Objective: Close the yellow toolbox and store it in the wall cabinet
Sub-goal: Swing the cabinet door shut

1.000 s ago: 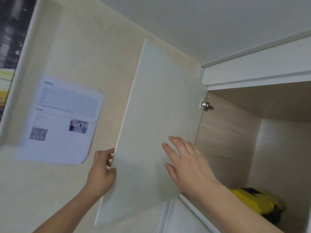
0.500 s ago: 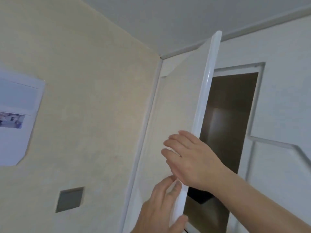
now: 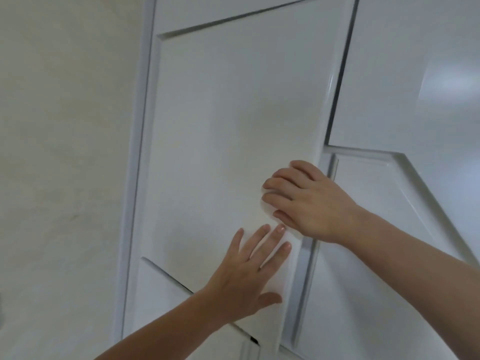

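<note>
While the cabinet door [image 3: 233,131] sits flush, the left hand [image 3: 249,279] presses it flat with fingers spread, and the right hand [image 3: 306,201] rests curled at its edge, holding nothing. The toolbox is out of sight. A beige wall [image 3: 65,152] borders the left side.

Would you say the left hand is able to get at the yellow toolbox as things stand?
Probably not. No toolbox shows, and the white cabinet door looks shut or nearly so. The left hand lies flat on its face, the right hand near its edge, so the door would have to open first.
</note>
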